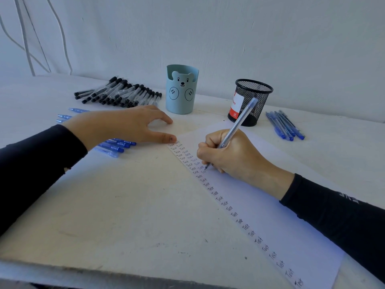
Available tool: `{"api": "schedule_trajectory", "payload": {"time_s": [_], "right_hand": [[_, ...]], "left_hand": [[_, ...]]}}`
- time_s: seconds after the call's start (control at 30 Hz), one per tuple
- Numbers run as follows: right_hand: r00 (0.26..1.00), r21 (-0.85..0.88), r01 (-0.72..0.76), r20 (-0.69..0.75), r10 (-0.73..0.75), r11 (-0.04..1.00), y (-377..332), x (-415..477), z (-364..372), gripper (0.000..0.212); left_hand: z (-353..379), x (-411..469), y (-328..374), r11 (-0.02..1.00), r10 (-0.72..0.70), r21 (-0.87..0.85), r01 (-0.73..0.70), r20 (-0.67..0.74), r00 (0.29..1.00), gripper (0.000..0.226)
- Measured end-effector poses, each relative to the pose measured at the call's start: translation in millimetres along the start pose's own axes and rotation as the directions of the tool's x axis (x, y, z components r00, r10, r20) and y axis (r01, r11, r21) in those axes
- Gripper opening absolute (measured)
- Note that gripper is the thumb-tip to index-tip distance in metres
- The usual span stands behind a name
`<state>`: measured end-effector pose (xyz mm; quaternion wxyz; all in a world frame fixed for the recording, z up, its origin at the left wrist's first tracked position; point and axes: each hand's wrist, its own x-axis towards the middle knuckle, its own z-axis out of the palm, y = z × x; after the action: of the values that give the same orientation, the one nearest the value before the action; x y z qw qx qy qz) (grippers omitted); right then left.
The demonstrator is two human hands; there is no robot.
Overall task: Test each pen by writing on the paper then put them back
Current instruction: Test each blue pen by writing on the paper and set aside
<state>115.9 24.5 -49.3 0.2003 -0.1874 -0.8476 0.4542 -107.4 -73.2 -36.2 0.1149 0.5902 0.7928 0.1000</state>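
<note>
Gripping a pen (237, 124) between curled fingers and thumb, the right hand (233, 155) holds its tip on the paper (270, 205), at the second column of small "Test" words. The fingers hide the lower barrel, so only the tip and the upper half show. The paper's near corner is cut off by the frame edge, and the right forearm covers part of the sheet. The hand's heel rests on the sheet and the pen slants up and away.

The left hand (125, 126) lies palm down with fingers straight and spread, holding nothing, its thumb tip at the paper's far left corner. Its arm hides the middle of a row of blue pens (118, 146): three tips show beyond the wrist and about four ends show nearer.

Two cups stand behind: a bear cup (181, 90) and a black mesh cup (252, 101) with a red-and-white pack (237, 105) inside, its print too small to read. Right of that lie about five loose pens (285, 126), overlapping. Black-capped pens (118, 92) lie piled at far left — too many and too close to count.
</note>
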Motion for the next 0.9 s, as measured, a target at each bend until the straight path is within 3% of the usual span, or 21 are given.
{"api": "schedule_trajectory", "payload": {"time_s": [0.4, 0.53, 0.7, 0.9], "right_hand": [[1.000, 0.013, 0.020, 0.000, -0.020, 1.000, 5.0, 2.1, 0.2, 0.034], [0.996, 0.105, 0.085, -0.031, -0.082, 0.991, 5.4, 5.2, -7.8, 0.039], [0.995, 0.162, 0.102, 0.004, -0.104, 0.982, 3.9, 18.4, -51.1, 0.016], [0.992, 0.217, 0.002, 0.126, -0.031, 0.976, 25.7, 23.2, -118.3, 0.047]], "left_hand": [[0.8, 1.5, -2.3, 1.000, -0.002, -0.003, 0.002, 0.001, 1.000, 0.084], [1.5, 2.5, -4.8, 1.000, 0.000, -0.006, 0.000, 0.003, 1.000, 0.084], [2.8, 3.9, -11.1, 1.000, -0.002, -0.017, 0.002, 0.001, 1.000, 0.098], [3.4, 3.7, -11.0, 1.000, 0.004, -0.020, -0.004, -0.001, 1.000, 0.097]]}}
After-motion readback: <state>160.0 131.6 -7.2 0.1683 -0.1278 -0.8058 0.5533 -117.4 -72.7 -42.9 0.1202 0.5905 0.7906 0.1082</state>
